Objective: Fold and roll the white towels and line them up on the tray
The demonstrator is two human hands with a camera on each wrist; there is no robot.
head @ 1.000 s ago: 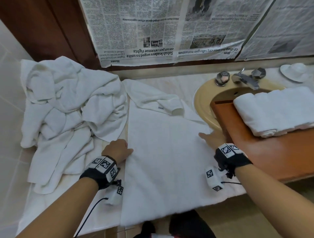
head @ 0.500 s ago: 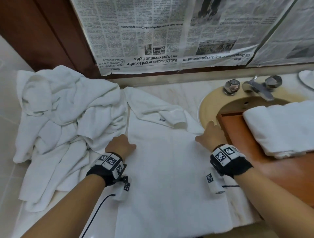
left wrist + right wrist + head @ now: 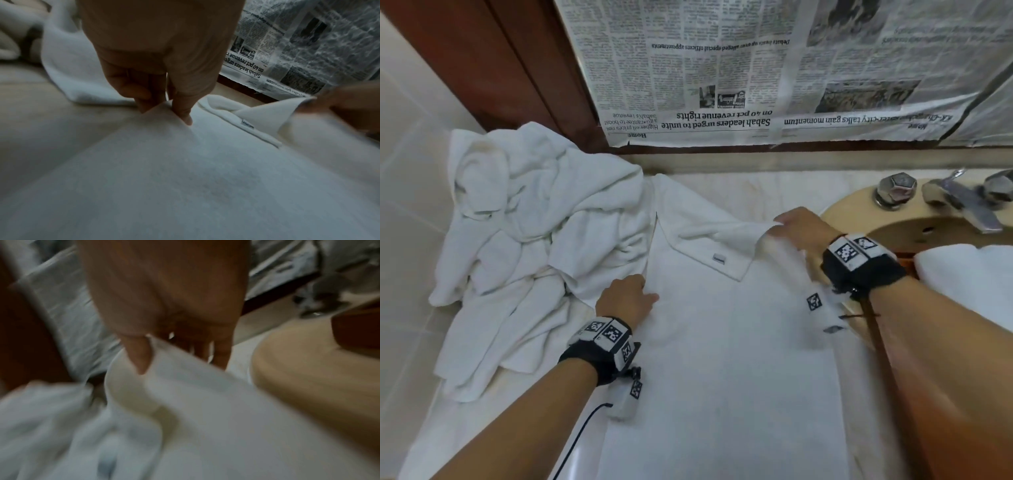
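Towel (image 3: 729, 359) lies flat on the counter (image 3: 774, 186), far edge folded back with its label up. Left hand (image 3: 627, 301) pinches the towel's left edge; right hand (image 3: 803, 229) pinches the raised far-right corner. Crumpled towel pile (image 3: 534, 240) touches it on the left; sink (image 3: 887, 222), tap (image 3: 959, 202), tray (image 3: 904, 263) with rolled towel (image 3: 969, 274) sit right, newspaper (image 3: 756, 68) behind.
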